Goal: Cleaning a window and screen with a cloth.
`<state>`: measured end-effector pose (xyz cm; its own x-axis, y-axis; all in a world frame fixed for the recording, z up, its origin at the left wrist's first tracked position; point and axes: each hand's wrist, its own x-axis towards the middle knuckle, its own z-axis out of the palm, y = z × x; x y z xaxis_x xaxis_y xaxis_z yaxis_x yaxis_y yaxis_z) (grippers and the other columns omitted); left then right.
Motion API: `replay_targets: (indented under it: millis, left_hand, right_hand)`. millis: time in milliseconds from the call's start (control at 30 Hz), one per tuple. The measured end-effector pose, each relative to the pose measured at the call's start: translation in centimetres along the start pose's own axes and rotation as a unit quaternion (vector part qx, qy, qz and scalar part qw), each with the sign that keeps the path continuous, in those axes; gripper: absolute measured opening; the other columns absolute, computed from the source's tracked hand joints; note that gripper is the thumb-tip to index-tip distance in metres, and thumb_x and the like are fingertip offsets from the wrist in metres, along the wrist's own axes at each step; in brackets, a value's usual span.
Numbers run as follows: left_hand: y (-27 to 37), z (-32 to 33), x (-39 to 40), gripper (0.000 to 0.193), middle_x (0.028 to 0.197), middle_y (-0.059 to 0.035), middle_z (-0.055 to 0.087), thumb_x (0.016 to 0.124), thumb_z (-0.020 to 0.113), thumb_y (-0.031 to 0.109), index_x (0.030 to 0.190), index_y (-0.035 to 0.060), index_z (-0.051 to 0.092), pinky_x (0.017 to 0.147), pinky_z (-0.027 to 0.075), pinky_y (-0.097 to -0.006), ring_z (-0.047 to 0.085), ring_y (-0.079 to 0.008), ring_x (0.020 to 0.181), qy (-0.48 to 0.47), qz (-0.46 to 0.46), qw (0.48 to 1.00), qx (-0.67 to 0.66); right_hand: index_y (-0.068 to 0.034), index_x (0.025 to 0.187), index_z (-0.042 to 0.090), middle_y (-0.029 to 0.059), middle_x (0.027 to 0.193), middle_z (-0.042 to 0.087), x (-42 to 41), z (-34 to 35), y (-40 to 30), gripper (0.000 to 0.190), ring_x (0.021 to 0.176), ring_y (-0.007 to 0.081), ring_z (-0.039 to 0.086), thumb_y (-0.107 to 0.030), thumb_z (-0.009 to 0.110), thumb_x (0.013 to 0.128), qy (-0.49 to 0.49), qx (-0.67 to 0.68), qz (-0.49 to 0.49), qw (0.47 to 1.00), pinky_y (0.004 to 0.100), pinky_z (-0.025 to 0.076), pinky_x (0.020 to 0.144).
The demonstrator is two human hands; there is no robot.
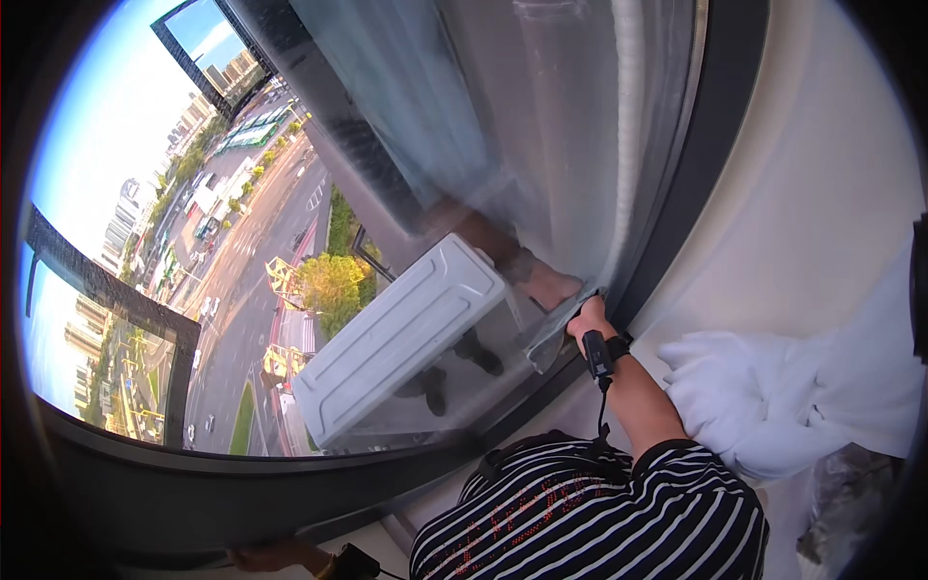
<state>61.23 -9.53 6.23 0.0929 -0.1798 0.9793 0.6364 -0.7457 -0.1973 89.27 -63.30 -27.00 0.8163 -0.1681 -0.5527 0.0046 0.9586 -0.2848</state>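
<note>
My right hand (593,319) grips a flat grey-green wiping cloth or pad (557,322), held at the lower right corner of the window glass (536,181). Its exact kind is hard to make out. A reflection of the hand and forearm shows in the pane. Down at the lower left, my left hand (272,557) is by the underside of the dark window frame (145,500). That hand is dim and partly hidden, so its grip is unclear. A small black device is strapped to each wrist, with a cable running from it.
Beyond the glass stands a white ribbed appliance casing (402,341), with roads and buildings far below. A white curtain (783,391), gathered in a bundle, hangs close to my right arm beside a pale wall (812,181). Two dark-framed window sashes (181,319) project on the left.
</note>
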Motion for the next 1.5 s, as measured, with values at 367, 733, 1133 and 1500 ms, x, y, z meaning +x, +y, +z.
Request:
replay_targets:
  millis: [367,733,1133,1500]
  left_hand:
    - [-2.1,1.8,-1.7,0.028,0.109,-0.0155,0.05,0.096,0.039,0.024,0.116,0.0059,0.047,0.082,0.049,-0.0438,0.053,-0.0333,0.102,0.004,0.026,0.999,-0.017]
    - [-2.0,0.5,-1.7,0.045,0.104,-0.017,0.055,0.081,0.056,0.04,0.106,0.0029,0.056,0.079,0.046,-0.0444,0.054,-0.0344,0.094,-0.021,-0.06,0.998,-0.011]
    - [-0.2,1.0,-1.2,0.041,0.11,-0.0201,0.049,0.094,0.04,0.034,0.11,-0.0022,0.051,0.081,0.048,-0.0423,0.053,-0.0342,0.097,-0.04,-0.234,0.966,-0.1]
    - [1.6,1.3,-0.1,0.047,0.113,-0.0185,0.049,0.095,0.036,0.039,0.113,-0.003,0.05,0.078,0.048,-0.0387,0.054,-0.0294,0.094,-0.024,-0.366,0.907,-0.205]
  right_hand:
    - [0.004,0.141,0.013,0.0231,0.147,0.011,-18.6,23.6,-6.8,0.062,0.136,0.0357,0.011,-0.037,0.026,0.095,-0.134,-0.449,-0.743,0.478,0.0416,0.009,0.109]
    - [-0.01,0.133,0.037,0.0029,0.14,0.035,-4.8,3.7,3.1,0.054,0.125,0.0217,0.035,-0.045,0.028,0.094,0.068,-0.085,-0.046,0.993,0.0375,0.027,0.104]
    - [-0.005,0.135,0.032,0.0125,0.14,0.03,-16.8,21.0,-5.6,0.054,0.127,0.0275,0.032,-0.04,0.037,0.094,-0.061,-0.267,-0.48,0.834,0.0379,0.02,0.107]
    - [-0.021,0.083,0.064,0.0011,0.084,0.056,-14.3,4.9,9.0,0.016,0.092,0.0266,0.056,-0.03,0.066,0.069,-0.514,-0.694,-0.449,0.233,0.0582,0.033,0.092]
